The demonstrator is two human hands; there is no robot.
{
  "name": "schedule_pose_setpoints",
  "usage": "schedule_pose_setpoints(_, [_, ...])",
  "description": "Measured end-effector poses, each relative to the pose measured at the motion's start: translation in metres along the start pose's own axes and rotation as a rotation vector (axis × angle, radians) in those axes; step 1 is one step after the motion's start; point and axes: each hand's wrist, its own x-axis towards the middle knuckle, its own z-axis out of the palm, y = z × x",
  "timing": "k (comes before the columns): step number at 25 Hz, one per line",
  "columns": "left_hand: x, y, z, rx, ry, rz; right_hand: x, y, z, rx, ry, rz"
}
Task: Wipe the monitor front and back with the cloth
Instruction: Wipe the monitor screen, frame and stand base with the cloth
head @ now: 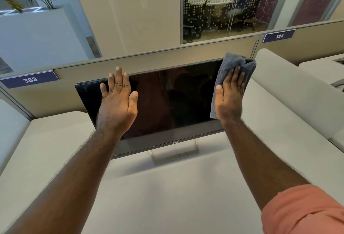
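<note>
Monitor (167,103) stands on its stand on the pale tabletop (167,196), dark screen facing me, just in front of the far partition. My left hand (117,103) lies flat on the screen's left part, fingers straight and spread, holding nothing. My right hand (229,94) presses the grey cloth (230,62) against the screen's upper right corner with straight fingers, cloth bunched over that edge.
</note>
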Motion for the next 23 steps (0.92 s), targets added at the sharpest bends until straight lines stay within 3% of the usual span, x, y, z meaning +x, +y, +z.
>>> schedule_pose_setpoints(7, [-0.005, 0.000, -0.002, 0.017, -0.005, 0.015, -0.118, 0.046, 0.030, 0.066, -0.255, 0.163])
schedule_pose_setpoints(16, [-0.006, 0.001, -0.004, 0.008, -0.019, 0.007, -0.005, 0.001, 0.003, 0.051, -0.041, -0.046])
schedule_pose_setpoints(20, [-0.007, -0.001, -0.004, -0.019, -0.017, 0.015, -0.047, 0.028, 0.019, 0.069, -0.123, -0.027])
schedule_pose_setpoints(23, [-0.009, -0.004, -0.006, -0.072, -0.010, 0.021, -0.103, 0.047, 0.038, 0.084, -0.199, 0.121])
